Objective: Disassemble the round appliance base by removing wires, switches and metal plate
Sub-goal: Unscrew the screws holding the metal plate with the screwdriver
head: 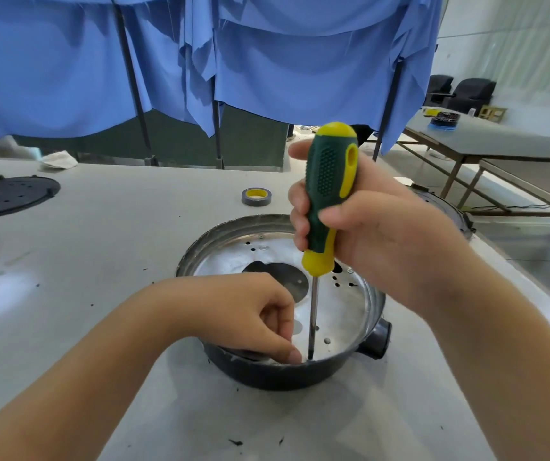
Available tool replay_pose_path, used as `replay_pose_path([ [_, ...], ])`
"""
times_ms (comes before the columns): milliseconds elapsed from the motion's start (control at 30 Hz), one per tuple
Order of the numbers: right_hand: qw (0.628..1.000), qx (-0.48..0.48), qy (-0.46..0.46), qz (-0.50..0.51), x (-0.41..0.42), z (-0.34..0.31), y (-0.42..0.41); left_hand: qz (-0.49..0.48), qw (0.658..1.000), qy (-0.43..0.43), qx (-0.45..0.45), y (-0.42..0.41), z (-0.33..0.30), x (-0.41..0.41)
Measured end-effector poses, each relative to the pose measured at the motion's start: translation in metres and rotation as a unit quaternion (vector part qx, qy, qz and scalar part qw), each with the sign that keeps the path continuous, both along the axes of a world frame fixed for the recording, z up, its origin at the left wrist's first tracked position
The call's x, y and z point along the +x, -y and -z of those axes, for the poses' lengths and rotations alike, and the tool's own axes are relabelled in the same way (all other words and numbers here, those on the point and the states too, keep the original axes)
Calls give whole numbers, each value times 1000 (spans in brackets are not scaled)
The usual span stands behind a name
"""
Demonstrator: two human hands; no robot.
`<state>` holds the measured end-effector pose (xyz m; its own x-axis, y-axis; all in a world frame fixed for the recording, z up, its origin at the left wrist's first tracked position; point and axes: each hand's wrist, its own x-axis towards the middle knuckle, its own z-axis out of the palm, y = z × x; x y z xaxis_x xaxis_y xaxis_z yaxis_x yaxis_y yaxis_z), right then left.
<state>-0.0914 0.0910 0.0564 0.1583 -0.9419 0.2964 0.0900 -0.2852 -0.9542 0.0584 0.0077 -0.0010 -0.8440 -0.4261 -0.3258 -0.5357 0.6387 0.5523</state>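
The round appliance base (267, 374) is a dark shallow tub on the white table, with a shiny perforated metal plate (340, 314) inside it. My right hand (376, 237) grips the green and yellow handle of a screwdriver (328, 191), which stands upright. Its shaft runs down to the plate near the tub's near rim. My left hand (247, 314) rests on that rim with fingers curled, fingertips beside the screwdriver tip. What the fingertips hold is hidden. A dark knob (378, 339) sticks out of the tub's right side.
A roll of grey tape (256, 196) lies behind the base. Black perforated round lids (7, 194) sit at the far left. Another round part (446, 207) peeks from behind my right hand. Blue curtains (267, 61) hang behind the table. Dark crumbs dot the tabletop.
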Motion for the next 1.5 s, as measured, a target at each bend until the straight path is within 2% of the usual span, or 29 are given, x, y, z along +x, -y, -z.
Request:
replay_pose_path([
  [133, 996, -42, 32, 73, 19, 8, -1, 0, 1000, 6, -6, -1, 5, -2],
  [200, 996, -47, 66, 44, 19, 6, -3, -1, 1000, 5, -1, -2, 6, -3],
  [300, 994, -24, 95, -58, 12, 2, -4, 2, 1000, 6, 2, -2, 6, -3],
  [400, 996, -7, 85, -36, 4, 3, -1, 4, 1000, 0, 14, -2, 6, -4],
  [467, 1000, 0, 13, 22, 0, 4, 2, 1, 1000, -3, 20, -3, 6, -4],
  [500, 996, 0, -60, 66, -3, 4, 3, 0, 1000, -3, 22, -3, 5, -4],
  [567, 959, -13, -228, 165, -9, 2, 2, -2, 1000, 0, 22, -3, 5, -4],
  [600, 940, -25, -278, 198, -11, 1, 1, -1, 1000, 2, 17, -2, 5, -3],
  [767, 901, -106, -307, 287, -11, -4, -4, 2, 1000, 9, 3, -2, 6, -3],
  [867, 917, -115, -283, 257, -14, -5, -5, 2, 1000, 10, 3, -2, 6, -4],
  [967, 964, -72, -207, 153, -21, -8, -8, 5, 1000, 12, -5, -2, 5, -4],
  [1033, 982, -50, -156, 97, -21, -7, -8, 7, 1000, 12, -3, -2, 5, -5],
  [1233, 994, -17, -111, 14, -22, -2, -4, 6, 1000, 10, 8, -2, 5, -5],
  [1300, 992, -18, -120, 22, -22, -1, -4, 6, 1000, 11, 5, -3, 4, -4],
  [1433, 976, -55, -196, 73, -20, -1, -2, 7, 1000, 6, -4, -3, 5, -4],
  [1500, 979, -65, -179, 74, -21, -2, -2, 7, 1000, 4, -10, -3, 5, -4],
])
